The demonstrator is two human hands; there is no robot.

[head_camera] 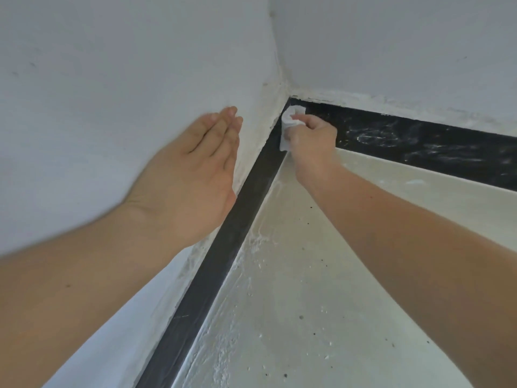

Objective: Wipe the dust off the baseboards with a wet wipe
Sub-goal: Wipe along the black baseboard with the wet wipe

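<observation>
the right hand pinches a crumpled white wet wipe against the black baseboard corner. the left hand lies flat, fingers together, on the white wall.

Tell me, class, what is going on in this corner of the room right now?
A person is cleaning the black baseboard where two white walls meet. The right hand grips a crumpled white wet wipe and presses it against the baseboard right at the corner. The left hand lies flat and open on the left white wall, seemingly for support. Pale dusty smears show on the baseboard to the right, and the cream floor is speckled with dirt.
</observation>
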